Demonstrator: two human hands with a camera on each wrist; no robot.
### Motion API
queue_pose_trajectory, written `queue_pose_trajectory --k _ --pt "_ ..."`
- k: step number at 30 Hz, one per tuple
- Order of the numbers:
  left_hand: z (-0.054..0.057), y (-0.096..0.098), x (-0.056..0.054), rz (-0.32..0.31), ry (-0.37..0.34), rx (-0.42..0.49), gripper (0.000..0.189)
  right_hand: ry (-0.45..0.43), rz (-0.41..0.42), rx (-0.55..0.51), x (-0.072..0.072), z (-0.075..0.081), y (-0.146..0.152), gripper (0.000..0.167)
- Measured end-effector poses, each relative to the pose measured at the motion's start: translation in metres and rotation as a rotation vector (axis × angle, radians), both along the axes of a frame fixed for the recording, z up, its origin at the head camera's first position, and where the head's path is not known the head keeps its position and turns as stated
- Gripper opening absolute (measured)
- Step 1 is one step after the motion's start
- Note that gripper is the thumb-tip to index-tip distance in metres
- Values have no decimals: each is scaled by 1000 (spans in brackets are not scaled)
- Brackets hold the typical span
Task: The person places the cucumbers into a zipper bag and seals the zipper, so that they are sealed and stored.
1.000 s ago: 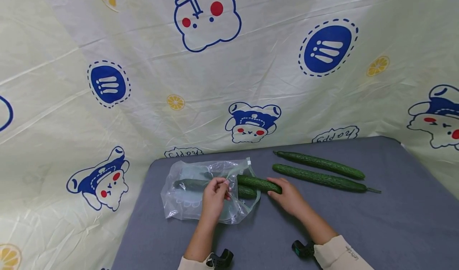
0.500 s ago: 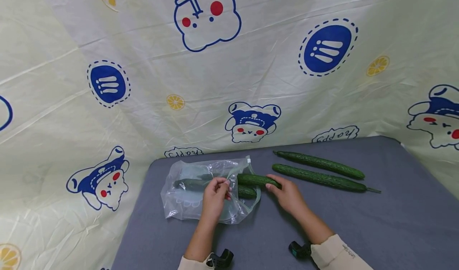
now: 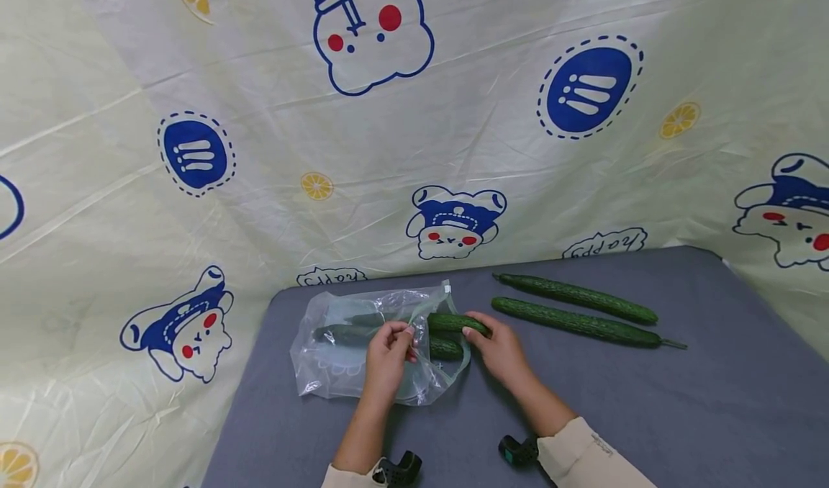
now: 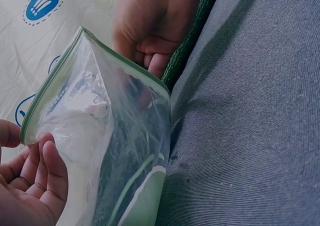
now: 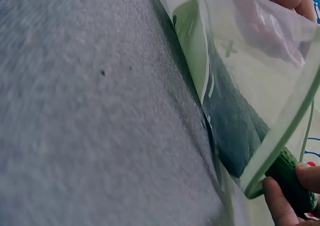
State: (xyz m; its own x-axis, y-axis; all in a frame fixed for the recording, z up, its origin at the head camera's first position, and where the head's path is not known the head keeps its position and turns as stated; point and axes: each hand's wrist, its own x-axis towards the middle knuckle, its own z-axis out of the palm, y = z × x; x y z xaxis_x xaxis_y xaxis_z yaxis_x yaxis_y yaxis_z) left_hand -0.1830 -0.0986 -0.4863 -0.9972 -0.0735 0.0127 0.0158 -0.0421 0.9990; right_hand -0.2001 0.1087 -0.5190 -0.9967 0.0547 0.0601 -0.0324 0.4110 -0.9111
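A clear plastic bag (image 3: 317,373) with a green-edged mouth lies on the left of the table, its mouth toward the right. My left hand (image 3: 387,355) pinches the mouth's near-side edge; the left wrist view shows the green rim (image 4: 37,103) held up between thumb and fingers. My right hand (image 3: 500,348) grips the outer end of a cucumber (image 3: 450,322), whose other part is inside the bag. Another cucumber (image 3: 447,348) lies in the bag below it. In the right wrist view, fingers and thumb pinch the cucumber (image 5: 289,181) right at the bag's mouth.
Two more cucumbers, an upper one (image 3: 576,294) and a lower one (image 3: 576,321), lie side by side on the grey table cloth (image 3: 648,416) to the right. A printed curtain (image 3: 363,135) hangs behind the table's back edge.
My right hand has moved left, sliding the held cucumber further into the bag. My left hand keeps its pinch on the bag's edge, nearly still.
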Motion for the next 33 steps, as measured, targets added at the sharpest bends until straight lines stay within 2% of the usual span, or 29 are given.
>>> queue_pose_trajectory --k 5,9,17,24,26,29,33 --pt "0 0 0 0 2 -4 16 1 -17 -44 0 4 -8 38" --pt "1 0 0 -3 6 -7 17 11 -16 -40 2 7 -11 39" --pt "1 0 -1 -5 9 -9 18 67 -14 -60 1 10 -18 39" --pt "1 -1 1 -8 -3 -24 17 -9 10 -162 -2 4 -24 41" --pt "1 -1 1 -4 -4 -18 17 -21 34 -196 -3 3 -26 40" --pt "1 -1 1 3 -2 -4 18 -3 112 -265 -4 1 -28 40" --pt "2 -1 0 11 -3 3 17 17 190 -275 -5 -2 -27 35"
